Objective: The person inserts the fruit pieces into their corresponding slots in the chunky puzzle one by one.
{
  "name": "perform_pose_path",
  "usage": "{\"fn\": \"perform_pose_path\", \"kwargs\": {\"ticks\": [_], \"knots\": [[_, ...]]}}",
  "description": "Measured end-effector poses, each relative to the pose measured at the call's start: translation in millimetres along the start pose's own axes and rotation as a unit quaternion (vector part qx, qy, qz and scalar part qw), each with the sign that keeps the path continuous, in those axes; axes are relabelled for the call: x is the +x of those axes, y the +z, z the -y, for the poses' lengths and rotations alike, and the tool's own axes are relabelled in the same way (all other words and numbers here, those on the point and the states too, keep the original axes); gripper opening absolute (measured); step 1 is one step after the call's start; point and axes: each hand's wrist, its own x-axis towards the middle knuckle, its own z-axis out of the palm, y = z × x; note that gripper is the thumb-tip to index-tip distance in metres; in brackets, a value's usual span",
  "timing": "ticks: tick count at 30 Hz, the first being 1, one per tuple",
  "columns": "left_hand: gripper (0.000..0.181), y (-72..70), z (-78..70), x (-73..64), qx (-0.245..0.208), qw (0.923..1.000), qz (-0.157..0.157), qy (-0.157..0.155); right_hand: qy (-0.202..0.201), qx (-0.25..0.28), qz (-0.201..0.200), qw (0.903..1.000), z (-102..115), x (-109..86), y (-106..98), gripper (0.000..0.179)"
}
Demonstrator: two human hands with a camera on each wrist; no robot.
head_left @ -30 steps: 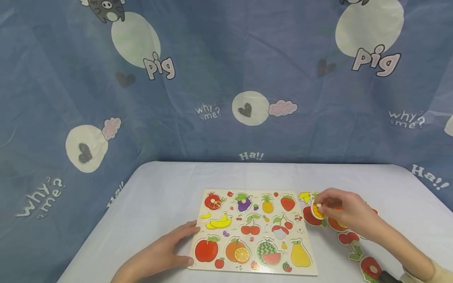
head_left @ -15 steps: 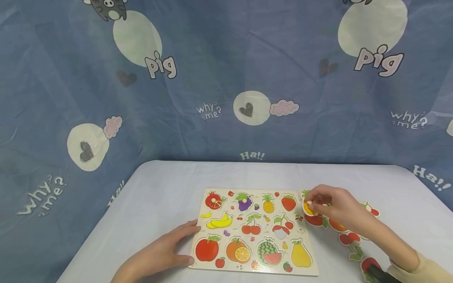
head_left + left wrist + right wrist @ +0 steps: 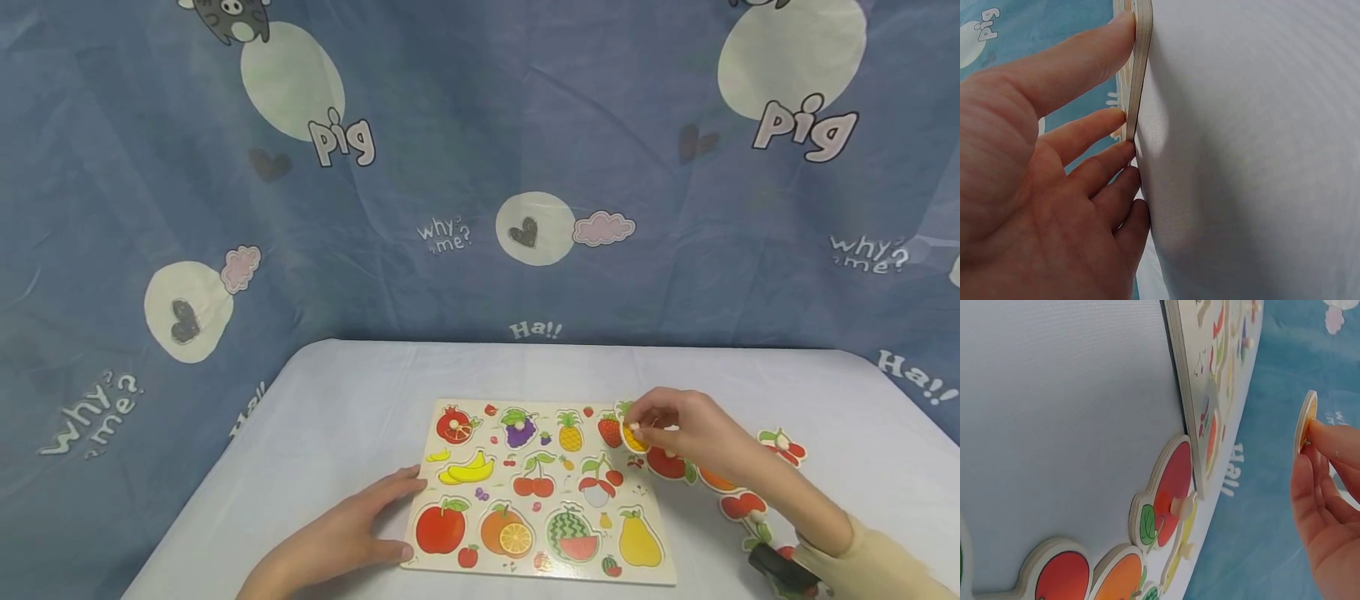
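My right hand (image 3: 693,429) pinches a pineapple puzzle piece (image 3: 634,443) by its small knob, raised over the upper right corner of the fruit puzzle board (image 3: 585,569). The piece overlaps the printed strawberry in the head view. From the right wrist, the pineapple piece (image 3: 1303,425) shows edge-on, clear of the board. My left hand (image 3: 337,529) rests at the board's left edge, thumb at the near corner and fingers extended along the side. A knobbed grape piece (image 3: 519,430) sits in its recess on the board.
Loose knobbed pieces lie right of the board: an apple piece (image 3: 667,464) against its edge, an orange piece (image 3: 716,479) and a cherry piece (image 3: 742,507). A yellow piece (image 3: 1175,562) lies behind the apple. A dark object (image 3: 783,571) at the right sleeve partly covers another piece.
My right hand has moved left with the pineapple piece, from above the loose pieces to over the board's upper right corner. My left hand has stayed at the board's edge.
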Motion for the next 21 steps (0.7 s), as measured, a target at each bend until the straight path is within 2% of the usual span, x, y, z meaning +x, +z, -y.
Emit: {"fn": "perform_pose_path", "kwargs": {"ticks": [5, 12, 16, 21], "knots": [[0.078, 0.1, -0.4, 0.8, 0.0, 1.0, 0.0, -0.003, 0.011, 0.004, 0.012, 0.9999, 1, 4.9, 2, 0.015], [0.076, 0.4, -0.8, 0.5, -0.012, 0.9999, 0.001, 0.005, -0.025, -0.017, 0.017, 0.9994, -1, 15.0, 8, 0.018], [0.076, 0.3, 0.4, 0.4, -0.008, 0.9999, 0.002, 0.012, -0.03, -0.019, 0.028, 0.999, -2, 21.2, 11, 0.019], [0.076, 0.0, 0.0, -0.2, -0.009, 0.9999, 0.001, 0.007, -0.034, -0.022, 0.034, 0.9986, -2, 29.0, 14, 0.019]]}}
